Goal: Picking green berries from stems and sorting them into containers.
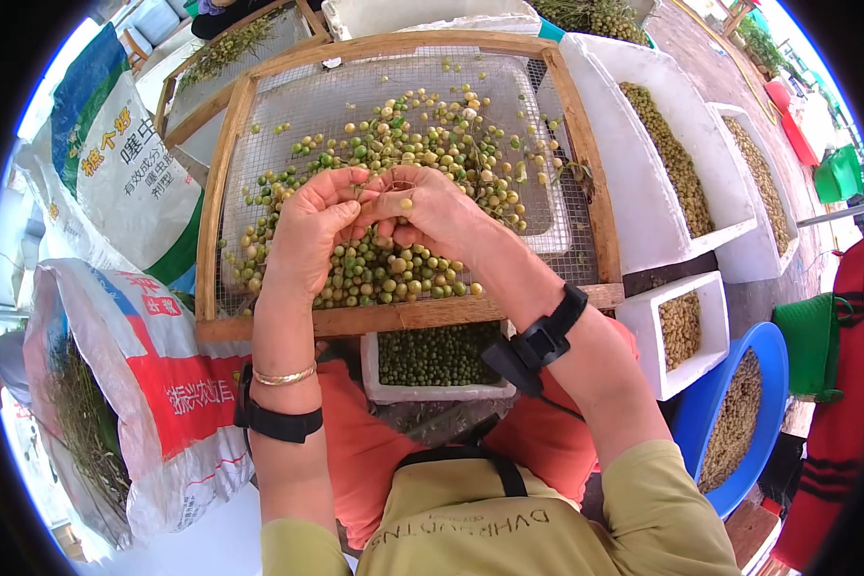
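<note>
Round green and yellowish berries (403,137) lie heaped on a wire-mesh screen (288,86) with a wooden frame (223,194). My left hand (327,209) and my right hand (421,209) meet fingertip to fingertip just above the near part of the heap. A thin stem (358,201) is pinched between the fingers of both hands. One pale berry (405,204) shows against my right hand. Behind the hands, the middle of the heap is partly hidden. Leafy stems (486,169) with berries on them lie at the heap's right side.
Below the screen's near edge sits a foam box (439,392) of dark green berries. On the right are foam boxes (597,122) and a blue basin (774,403) of paler berries. A woven sack (209,425) of bare stems stands at left, near another printed sack (115,144).
</note>
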Available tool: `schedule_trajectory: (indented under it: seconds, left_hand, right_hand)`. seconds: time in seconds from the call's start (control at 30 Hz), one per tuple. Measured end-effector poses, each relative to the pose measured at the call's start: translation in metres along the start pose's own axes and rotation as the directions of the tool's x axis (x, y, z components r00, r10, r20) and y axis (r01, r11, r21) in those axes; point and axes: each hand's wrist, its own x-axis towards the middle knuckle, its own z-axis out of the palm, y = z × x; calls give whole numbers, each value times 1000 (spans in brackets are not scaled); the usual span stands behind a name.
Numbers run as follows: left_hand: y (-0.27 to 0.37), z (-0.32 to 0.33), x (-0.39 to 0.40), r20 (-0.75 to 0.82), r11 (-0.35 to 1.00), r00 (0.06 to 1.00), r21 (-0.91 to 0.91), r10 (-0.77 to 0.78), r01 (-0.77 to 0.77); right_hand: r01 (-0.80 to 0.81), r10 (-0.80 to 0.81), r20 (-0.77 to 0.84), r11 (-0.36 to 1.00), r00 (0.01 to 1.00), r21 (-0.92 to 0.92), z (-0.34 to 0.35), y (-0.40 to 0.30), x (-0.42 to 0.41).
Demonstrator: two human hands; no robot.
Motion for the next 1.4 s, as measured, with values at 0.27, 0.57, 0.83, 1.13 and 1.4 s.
schedule_trajectory:
  seconds: [0.27,0.57,0.83,1.13,1.4]
  left_hand:
    - [-3,-9,7,-61,970,998,-239,22,-36]
    - [4,-27,8,-55,900,998,-436,-11,-14]
    - [10,-19,5,-124,909,992,-412,11,-62]
    - [6,-33,3,-246,905,966,-389,76,-170]
    - [15,-60,-3,-290,824,955,-527,54,-207]
  right_hand:
    - [13,-42,70,928,997,373,5,1,0]
    - [5,-21,164,995,986,100,2,5,4]
    - [-37,26,204,998,979,52,10,4,2]
    - [-115,77,-99,869,992,-482,28,-3,-5]
    - [244,-196,154,617,968,-748,13,-5,6]
